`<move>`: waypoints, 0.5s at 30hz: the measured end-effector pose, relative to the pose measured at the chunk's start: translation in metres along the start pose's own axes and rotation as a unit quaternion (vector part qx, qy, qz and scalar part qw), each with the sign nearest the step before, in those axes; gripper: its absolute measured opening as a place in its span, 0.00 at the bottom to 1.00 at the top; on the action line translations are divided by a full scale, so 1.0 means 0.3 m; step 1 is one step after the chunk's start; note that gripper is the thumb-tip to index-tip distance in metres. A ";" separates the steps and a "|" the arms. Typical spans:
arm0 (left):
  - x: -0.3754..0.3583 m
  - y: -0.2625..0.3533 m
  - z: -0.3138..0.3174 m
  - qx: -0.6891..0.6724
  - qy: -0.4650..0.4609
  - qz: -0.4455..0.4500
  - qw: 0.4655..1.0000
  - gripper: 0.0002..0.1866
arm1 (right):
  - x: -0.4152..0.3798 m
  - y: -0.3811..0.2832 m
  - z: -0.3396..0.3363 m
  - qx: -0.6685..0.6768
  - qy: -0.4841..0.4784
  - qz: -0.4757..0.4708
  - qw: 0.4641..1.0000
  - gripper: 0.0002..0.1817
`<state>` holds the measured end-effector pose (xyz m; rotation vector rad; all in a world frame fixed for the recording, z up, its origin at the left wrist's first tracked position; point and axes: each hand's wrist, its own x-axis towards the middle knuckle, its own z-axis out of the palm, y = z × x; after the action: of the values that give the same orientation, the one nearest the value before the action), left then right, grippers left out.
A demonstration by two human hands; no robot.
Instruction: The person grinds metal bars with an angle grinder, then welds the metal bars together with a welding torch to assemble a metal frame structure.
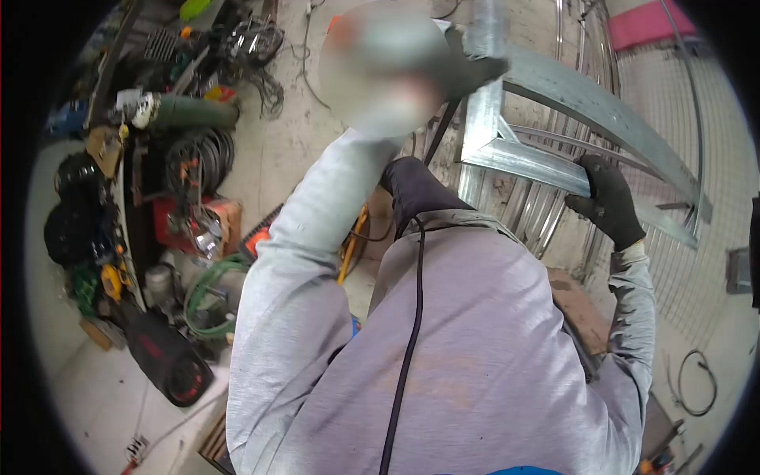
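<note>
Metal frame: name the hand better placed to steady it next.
Probably the right hand: it grips the short bar of the metal frame. The left hand is partly blurred, its hold unclear.

Two gloved hands are showing, one left hand (473,73) and one right hand (616,204), and two grey sleeves (305,198) are running back from their fingers (584,204). One metal frame (538,161) is spanning the space between the fingers of both hands. Several metal tubes (518,207) are lying left of the right fingers, overlapping too much for counting. One pink piece (640,28) is lying beyond the right fingers; one cable loop (715,388) is resting behind them, to their right. Well left of the left fingers, one green cylinder (194,112), one black hose coil (207,162), one green hose coil (196,297) and one black speaker-like case (169,356) are lying. One black cord (415,317) is running over one shirt (483,332), behind the left fingers.
</note>
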<state>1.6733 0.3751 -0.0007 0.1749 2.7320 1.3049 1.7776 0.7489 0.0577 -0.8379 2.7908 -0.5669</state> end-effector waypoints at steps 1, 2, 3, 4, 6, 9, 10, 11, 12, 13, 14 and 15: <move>0.023 0.052 -0.018 0.028 -0.016 -0.043 0.999 0.59 | 0.020 -0.013 0.006 -0.006 -0.014 -0.008 1.000 0.36; 0.037 0.076 -0.013 0.056 -0.036 -0.083 0.994 0.56 | 0.027 -0.017 0.017 -0.018 -0.014 -0.007 1.000 0.36; 0.038 0.077 0.008 0.046 -0.033 -0.088 0.994 0.56 | 0.031 -0.016 0.027 -0.032 -0.012 -0.004 0.999 0.36; 0.044 0.078 0.024 0.071 -0.018 -0.062 0.995 0.54 | 0.032 -0.005 0.037 -0.056 0.002 -0.028 0.998 0.35; 0.040 0.083 0.058 0.098 -0.017 -0.056 0.993 0.52 | 0.027 0.003 0.046 -0.062 -0.008 -0.017 0.998 0.35; 0.025 0.078 0.072 0.088 0.007 -0.063 0.994 0.53 | 0.024 0.008 0.057 -0.072 0.001 -0.016 0.997 0.36; 0.028 0.082 0.073 0.087 0.005 -0.061 0.994 0.53 | 0.021 0.010 0.059 -0.079 0.014 -0.026 0.996 0.36; 0.031 0.087 0.075 0.094 0.005 -0.070 0.993 0.53 | 0.018 0.012 0.060 -0.079 0.014 -0.023 0.997 0.36; 0.032 0.092 0.077 0.102 0.004 -0.078 0.992 0.53 | 0.019 0.013 0.060 -0.085 0.019 -0.035 0.996 0.37; 0.031 0.091 0.081 0.102 0.000 -0.076 0.992 0.53 | 0.019 0.015 0.062 -0.091 0.024 -0.047 0.994 0.38; 0.030 0.087 0.081 0.097 0.006 -0.076 0.992 0.53 | 0.019 0.018 0.064 -0.090 0.026 -0.042 0.995 0.38; 0.030 0.085 0.080 0.092 0.012 -0.077 0.993 0.53 | 0.019 0.022 0.066 -0.096 0.032 -0.054 0.993 0.38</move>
<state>1.6694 0.4109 0.0038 -0.0360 2.8192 1.0242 1.7750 0.7449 0.0365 -1.0304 2.9081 -0.3489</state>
